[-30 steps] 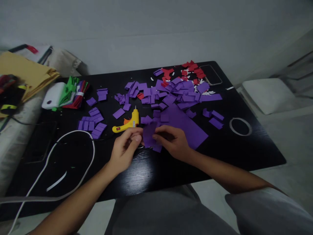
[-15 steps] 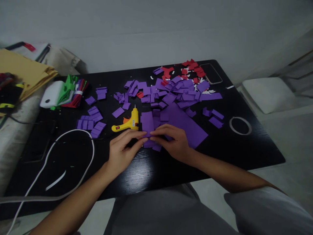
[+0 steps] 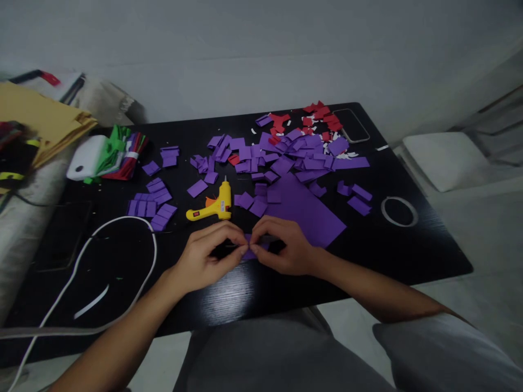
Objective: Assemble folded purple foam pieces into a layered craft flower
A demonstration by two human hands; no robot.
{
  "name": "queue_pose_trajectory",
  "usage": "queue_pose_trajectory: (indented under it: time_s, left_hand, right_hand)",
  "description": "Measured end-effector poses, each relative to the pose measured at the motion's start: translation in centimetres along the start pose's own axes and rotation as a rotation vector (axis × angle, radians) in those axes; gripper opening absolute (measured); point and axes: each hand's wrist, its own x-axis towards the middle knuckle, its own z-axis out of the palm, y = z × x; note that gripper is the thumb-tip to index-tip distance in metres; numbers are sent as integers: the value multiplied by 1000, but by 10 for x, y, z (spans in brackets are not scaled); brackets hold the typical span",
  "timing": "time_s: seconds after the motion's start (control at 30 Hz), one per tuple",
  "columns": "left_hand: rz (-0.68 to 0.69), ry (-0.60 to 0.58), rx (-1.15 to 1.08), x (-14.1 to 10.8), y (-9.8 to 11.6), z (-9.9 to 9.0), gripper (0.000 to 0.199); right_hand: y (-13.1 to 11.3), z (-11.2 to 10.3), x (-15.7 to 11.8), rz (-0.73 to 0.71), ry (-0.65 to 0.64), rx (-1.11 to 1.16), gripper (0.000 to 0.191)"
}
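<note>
My left hand (image 3: 210, 253) and my right hand (image 3: 286, 245) meet fingertip to fingertip near the table's front edge, both pinching a small purple paper piece (image 3: 254, 252) that is mostly hidden by the fingers. Just beyond my left hand lies a yellow glue gun (image 3: 212, 205), its nozzle pointing away from me. A large purple sheet (image 3: 304, 209) lies flat behind and beside my right hand. Small folded purple pieces (image 3: 258, 206) rest between the glue gun and the sheet.
On the black table (image 3: 412, 250) are a purple paper pile (image 3: 302, 149), red scraps (image 3: 322, 112), a tape ring (image 3: 399, 212) and, at left, purple pieces (image 3: 145, 207), green and red bundles (image 3: 116, 155), a white cable (image 3: 155, 247) and a dark phone (image 3: 61, 239).
The purple paper between my hands, upright and taller before, now shows only as a low piece under my fingertips. Both hands sit slightly nearer to me, and small purple pieces behind them are uncovered.
</note>
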Motion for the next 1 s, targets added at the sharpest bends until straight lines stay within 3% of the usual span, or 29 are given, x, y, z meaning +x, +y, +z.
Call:
queue_pose_trajectory:
  time_s: [0.13,0.3,0.5,0.73,0.83,1.0]
  left_hand:
    - [-27,-56,-25,1,2,-3,4]
    - [-55,-44,-64,2,3,-6,7]
    - [-200,67,-103,2,-3,-8,7]
    - [-310,21,-176,-1,-4,2,4]
    - [-345,13,-199,-1,-9,-5,3]
    - [-429,101,-211,3,-12,-17,8]
  right_hand:
    - [-4,2,0,90,-40,95,3]
    - [-3,-4,2,125,-73,127,4]
    - [3,-9,4,154,30,167,5]
    - [0,-1,3,141,3,129,7]
    - [3,-3,3,196,-1,132,6]
    - [6,-5,6,346,115,221,12]
